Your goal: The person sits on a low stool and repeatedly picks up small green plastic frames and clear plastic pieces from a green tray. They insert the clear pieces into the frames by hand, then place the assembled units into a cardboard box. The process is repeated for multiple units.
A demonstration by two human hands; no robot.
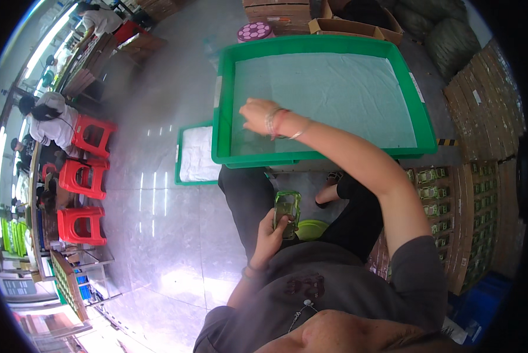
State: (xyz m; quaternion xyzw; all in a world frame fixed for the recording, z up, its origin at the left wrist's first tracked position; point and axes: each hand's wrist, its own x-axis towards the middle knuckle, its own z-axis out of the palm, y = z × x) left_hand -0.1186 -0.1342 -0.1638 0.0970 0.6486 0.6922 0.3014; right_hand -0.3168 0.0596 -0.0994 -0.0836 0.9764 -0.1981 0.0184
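Note:
In front of my lap, my left hand [269,236] is closed round a small rectangular green-edged plastic frame [287,207], held upright with the thumb across its lower part. What the middle of the frame contains is too small to tell. My right hand [258,116] reaches across to the left part of a large green tray [324,42]. Its fingers are curled in, and whatever they may hold is hidden. A pale cloth-like sheet [334,88] lines the tray's bottom.
A smaller green tray with a white sheet [198,154] lies lower, to the left. Cartons of green pieces [431,209] stand at the right. Red stools [82,226] and seated people [55,120] line a bench at the left. Behind the large tray are a pink stool [255,31] and a cardboard box [358,30].

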